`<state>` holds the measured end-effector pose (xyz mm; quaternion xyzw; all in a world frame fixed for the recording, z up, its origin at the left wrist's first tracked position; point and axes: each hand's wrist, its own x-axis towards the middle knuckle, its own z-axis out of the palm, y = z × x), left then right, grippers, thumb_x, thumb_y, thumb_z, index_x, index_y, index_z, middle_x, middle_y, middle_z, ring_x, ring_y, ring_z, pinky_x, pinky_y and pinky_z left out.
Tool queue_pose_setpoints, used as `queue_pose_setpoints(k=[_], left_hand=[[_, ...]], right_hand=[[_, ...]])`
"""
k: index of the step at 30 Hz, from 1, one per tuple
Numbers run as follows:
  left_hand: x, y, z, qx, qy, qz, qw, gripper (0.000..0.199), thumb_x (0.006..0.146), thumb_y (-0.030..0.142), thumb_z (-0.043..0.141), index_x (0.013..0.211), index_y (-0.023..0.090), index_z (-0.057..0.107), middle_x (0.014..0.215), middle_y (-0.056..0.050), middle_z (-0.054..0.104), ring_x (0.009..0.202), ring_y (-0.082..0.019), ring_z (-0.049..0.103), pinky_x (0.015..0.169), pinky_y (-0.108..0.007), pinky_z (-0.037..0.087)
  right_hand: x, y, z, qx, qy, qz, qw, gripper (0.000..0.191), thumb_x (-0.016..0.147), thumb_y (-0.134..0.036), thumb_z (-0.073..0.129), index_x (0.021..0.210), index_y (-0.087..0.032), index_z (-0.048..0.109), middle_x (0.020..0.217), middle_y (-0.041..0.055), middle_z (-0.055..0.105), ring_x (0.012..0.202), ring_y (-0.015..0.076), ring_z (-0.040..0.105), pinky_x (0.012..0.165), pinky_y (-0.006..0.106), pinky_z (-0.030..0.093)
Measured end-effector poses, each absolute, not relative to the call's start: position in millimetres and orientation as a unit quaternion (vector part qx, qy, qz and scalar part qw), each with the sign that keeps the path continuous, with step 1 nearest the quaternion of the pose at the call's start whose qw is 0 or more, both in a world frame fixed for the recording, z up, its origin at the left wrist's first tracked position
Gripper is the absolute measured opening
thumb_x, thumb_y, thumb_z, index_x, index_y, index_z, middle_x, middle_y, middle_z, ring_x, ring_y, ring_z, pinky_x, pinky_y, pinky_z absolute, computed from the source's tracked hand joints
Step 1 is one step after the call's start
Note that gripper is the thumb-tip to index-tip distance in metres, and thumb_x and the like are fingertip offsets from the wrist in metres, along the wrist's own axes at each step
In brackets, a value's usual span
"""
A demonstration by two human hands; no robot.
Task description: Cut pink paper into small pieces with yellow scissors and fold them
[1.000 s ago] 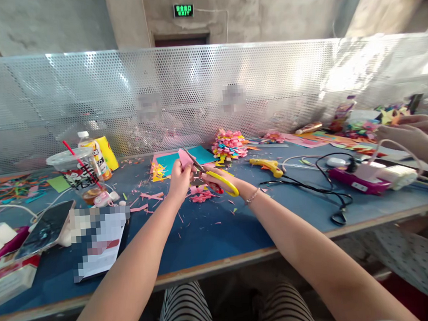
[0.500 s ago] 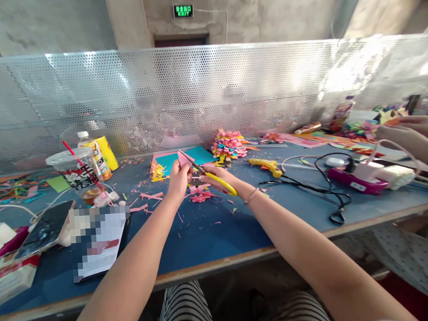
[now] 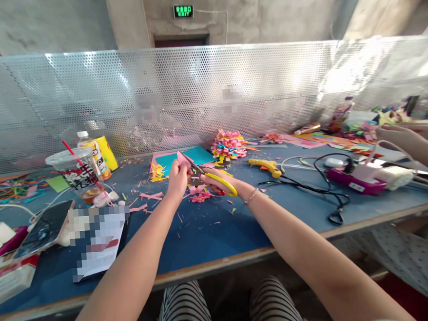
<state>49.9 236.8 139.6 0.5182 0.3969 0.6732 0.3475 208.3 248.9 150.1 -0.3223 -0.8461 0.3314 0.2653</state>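
My left hand (image 3: 178, 178) pinches a small piece of pink paper (image 3: 183, 158) above the table. Fingers of my right hand (image 3: 220, 178) are in the yellow-handled scissors (image 3: 234, 187), whose blades reach the pink paper. Beneath and behind the hands lie a blue paper sheet (image 3: 201, 154) and yellow paper cuttings (image 3: 158, 171). Pink fringed paper (image 3: 200, 193) rests just below the hands, partly covered by them. Past my right hand stands a fluffy ball of pink, yellow and blue paper strips (image 3: 229, 144).
A yellow glue gun (image 3: 265, 166) with black cables (image 3: 311, 188) and a purple power strip (image 3: 358, 179) lie to the right. At left stand a plastic cup (image 3: 77, 175) with a red straw and a bottle (image 3: 96, 156), near phones (image 3: 45, 228). A co-worker's hands (image 3: 399, 135) are far right.
The scissors' handles have spread wider apart, with a red inner part now showing. My left hand and the pink paper have barely shifted. My knees are farther apart below the table.
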Motion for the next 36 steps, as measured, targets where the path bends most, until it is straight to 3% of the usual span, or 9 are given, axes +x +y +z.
queue_pose_setpoints(k=[4, 14, 23, 32, 36], left_hand=[[50.2, 237.6, 138.5, 0.521, 0.412, 0.666, 0.340, 0.020, 0.083, 0.031, 0.046, 0.069, 0.021, 0.035, 0.053, 0.006, 0.043, 0.038, -0.006, 0.032, 0.041, -0.020, 0.025], [48.1, 239.2, 134.9, 0.515, 0.439, 0.668, 0.310, 0.018, 0.081, 0.031, 0.052, 0.071, 0.022, 0.040, 0.055, 0.004, 0.044, 0.043, -0.009, 0.038, 0.045, -0.023, 0.028], [47.0, 241.5, 133.8, 0.519, 0.444, 0.664, 0.305, 0.016, 0.081, 0.027, 0.049, 0.070, 0.022, 0.039, 0.053, 0.004, 0.044, 0.042, -0.009, 0.038, 0.044, -0.022, 0.028], [47.7, 240.3, 134.9, 0.517, 0.442, 0.659, 0.320, 0.016, 0.081, 0.031, 0.050, 0.073, 0.021, 0.041, 0.054, 0.003, 0.045, 0.043, -0.009, 0.039, 0.044, -0.023, 0.029], [47.7, 239.5, 135.6, 0.517, 0.440, 0.657, 0.327, 0.020, 0.082, 0.034, 0.050, 0.071, 0.021, 0.039, 0.055, 0.003, 0.046, 0.042, -0.009, 0.038, 0.044, -0.023, 0.030]], right_hand=[[208.5, 245.5, 149.3, -0.321, -0.831, 0.382, 0.248, 0.041, 0.080, -0.060, 0.041, 0.079, -0.019, 0.040, 0.055, -0.0060, 0.039, 0.042, 0.0060, 0.034, 0.039, 0.020, 0.029], [205.8, 242.3, 151.4, -0.321, -0.832, 0.366, 0.265, 0.041, 0.079, -0.060, 0.042, 0.078, -0.019, 0.040, 0.055, -0.0058, 0.040, 0.041, 0.0057, 0.034, 0.040, 0.020, 0.028], [203.5, 259.2, 142.8, -0.344, -0.873, 0.207, 0.277, 0.042, 0.081, -0.055, 0.042, 0.086, -0.014, 0.052, 0.074, 0.0012, 0.050, 0.065, 0.0113, 0.044, 0.058, 0.023, 0.034], [202.3, 257.4, 145.8, -0.364, -0.872, 0.172, 0.277, 0.040, 0.080, -0.053, 0.043, 0.070, -0.015, 0.050, 0.064, -0.0008, 0.046, 0.059, 0.0104, 0.042, 0.055, 0.022, 0.029], [201.4, 257.3, 146.1, -0.376, -0.871, 0.166, 0.269, 0.039, 0.081, -0.052, 0.042, 0.072, -0.015, 0.053, 0.067, 0.0011, 0.051, 0.062, 0.0117, 0.045, 0.056, 0.023, 0.030]])
